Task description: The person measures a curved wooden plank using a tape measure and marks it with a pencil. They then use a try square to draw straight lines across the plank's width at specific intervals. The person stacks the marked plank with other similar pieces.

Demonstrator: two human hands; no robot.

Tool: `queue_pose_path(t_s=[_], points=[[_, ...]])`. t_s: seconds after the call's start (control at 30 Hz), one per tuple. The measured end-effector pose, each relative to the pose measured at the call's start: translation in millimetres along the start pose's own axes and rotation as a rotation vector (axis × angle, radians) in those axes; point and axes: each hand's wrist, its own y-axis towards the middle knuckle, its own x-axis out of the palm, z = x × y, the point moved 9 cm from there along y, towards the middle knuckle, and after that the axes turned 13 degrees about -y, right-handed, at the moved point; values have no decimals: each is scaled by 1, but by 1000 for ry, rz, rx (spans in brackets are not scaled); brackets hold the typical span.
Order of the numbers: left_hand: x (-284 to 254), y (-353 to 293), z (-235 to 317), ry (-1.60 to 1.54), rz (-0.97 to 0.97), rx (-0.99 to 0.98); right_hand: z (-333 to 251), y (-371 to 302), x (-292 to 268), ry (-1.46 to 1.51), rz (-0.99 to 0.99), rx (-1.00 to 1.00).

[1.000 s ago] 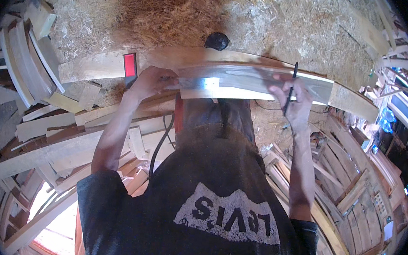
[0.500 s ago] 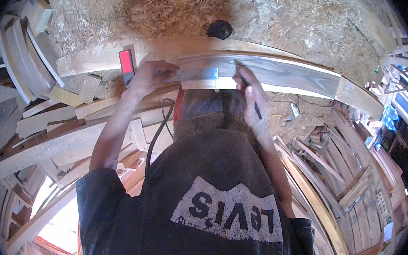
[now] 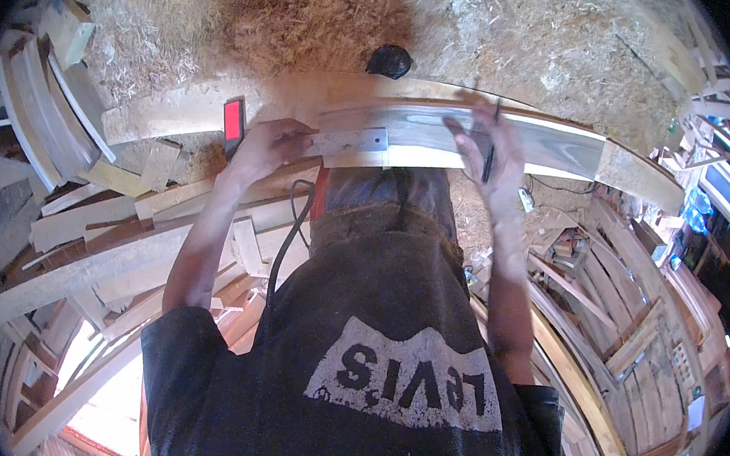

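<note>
A flat metal strip with a small dark hole near its end lies along a dark-grained board. My left hand is closed on the strip's left end. Just left of that hand is a red-faced, black-edged object; whether it joins the strip, I cannot tell. My right hand, smeared by motion, is over the board, right of the strip. A thin dark pen or pencil sits among its fingers, some of them stretched out. The board has a pale lower edge and rests before my body.
A longer pale plank runs under the board. Sawdust and shavings cover the ground beyond, with a black lump near the plank. Stacked timber crowds the left; more planks lie right. A dark cable hangs by my left side.
My right hand has moved right, off the spot beside the strip's end, and its fingers have spread while keeping the pen or pencil. My left hand stays on the strip, which has tilted slightly.
</note>
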Motion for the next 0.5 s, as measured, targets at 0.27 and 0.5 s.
queue_pose_path(t_s=[0.27,0.5], points=[[15,-29,41,145,139,120,58,-1,-16,-680,-481,-281],[25,-7,27,178,154,242,80,5,-4,-748,-474,-281]])
